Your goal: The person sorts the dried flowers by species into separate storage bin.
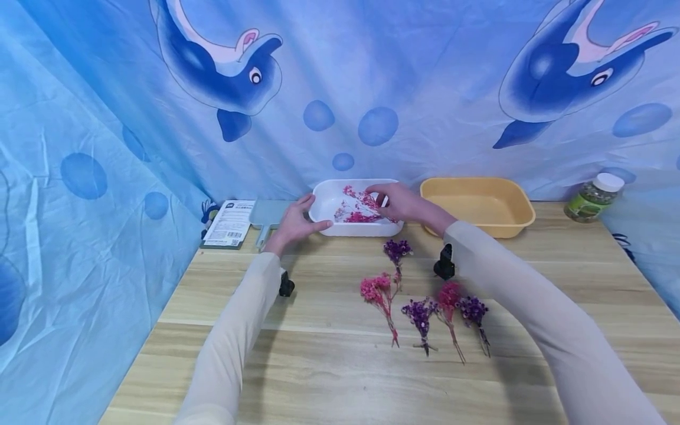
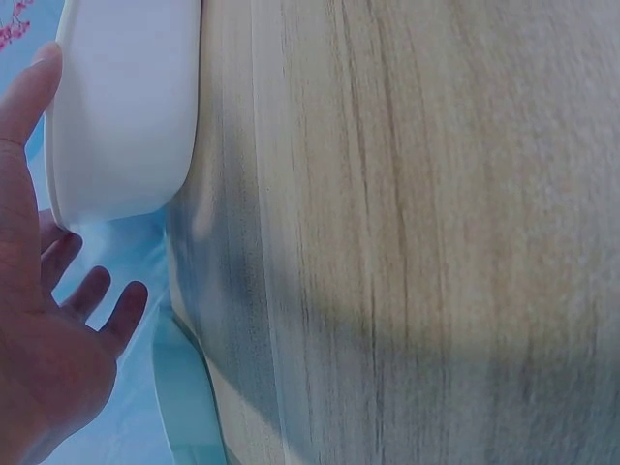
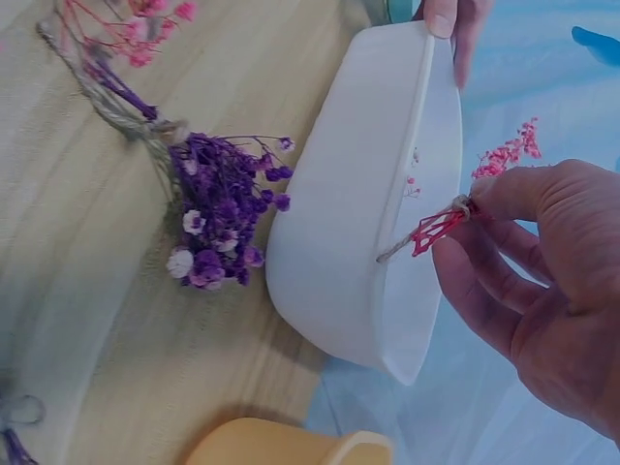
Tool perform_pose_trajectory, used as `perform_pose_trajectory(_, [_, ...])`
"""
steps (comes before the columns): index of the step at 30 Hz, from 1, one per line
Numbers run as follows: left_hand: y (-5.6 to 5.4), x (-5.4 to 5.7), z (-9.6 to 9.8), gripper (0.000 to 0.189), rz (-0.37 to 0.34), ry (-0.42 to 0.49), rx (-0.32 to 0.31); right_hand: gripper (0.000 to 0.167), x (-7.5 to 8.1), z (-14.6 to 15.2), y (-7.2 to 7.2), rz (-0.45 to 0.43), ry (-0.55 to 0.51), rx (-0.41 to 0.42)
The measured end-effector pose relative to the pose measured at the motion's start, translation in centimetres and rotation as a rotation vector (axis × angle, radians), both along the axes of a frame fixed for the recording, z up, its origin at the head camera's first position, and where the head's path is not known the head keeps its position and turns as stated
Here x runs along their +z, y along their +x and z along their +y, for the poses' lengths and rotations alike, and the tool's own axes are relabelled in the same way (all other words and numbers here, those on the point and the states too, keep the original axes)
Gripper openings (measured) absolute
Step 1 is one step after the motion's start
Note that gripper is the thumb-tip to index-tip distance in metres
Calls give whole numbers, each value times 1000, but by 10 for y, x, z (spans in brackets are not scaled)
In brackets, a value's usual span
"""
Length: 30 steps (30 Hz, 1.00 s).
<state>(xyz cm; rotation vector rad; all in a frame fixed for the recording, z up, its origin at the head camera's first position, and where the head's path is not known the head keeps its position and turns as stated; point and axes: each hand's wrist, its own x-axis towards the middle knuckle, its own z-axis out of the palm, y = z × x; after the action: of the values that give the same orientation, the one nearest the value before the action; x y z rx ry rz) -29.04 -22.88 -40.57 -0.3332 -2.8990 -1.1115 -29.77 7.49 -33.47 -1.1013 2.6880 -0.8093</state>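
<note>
A white plastic basin (image 1: 356, 229) stands at the back of the table with pink dried flowers (image 1: 363, 217) inside. My left hand (image 1: 297, 221) holds its left end, thumb at the front rim and forefinger toward the back; the other fingers (image 2: 126, 315) hang loosely outside. Over the basin's right side, my right hand (image 1: 395, 203) pinches a small bunch of pink dried flowers (image 3: 509, 155) by its tied stems, thumb against fingertips. Nearest in front of the basin lies a purple dried flower bunch (image 3: 218, 208), bound with twine.
Two pink bunches, one of them this pink bunch (image 1: 376, 290), and more purple bunches (image 1: 419, 316) lie mid-table. A yellow basin (image 1: 478, 230) stands right of the white one, a lidded jar (image 1: 592, 199) farther right. Back left are a pale green dustpan-like item (image 1: 268, 212) and a printed packet (image 1: 228, 224).
</note>
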Motion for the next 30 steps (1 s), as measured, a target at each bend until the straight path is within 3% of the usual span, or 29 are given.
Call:
perform_pose_trajectory(12, [-2, -2, -1, 99, 9, -15, -5, 49, -4, -19, -13, 87, 133, 102])
perform_pose_trajectory(30, [-2, -3, 0, 101, 2, -17, 12, 48, -12, -27, -16, 61, 170, 125])
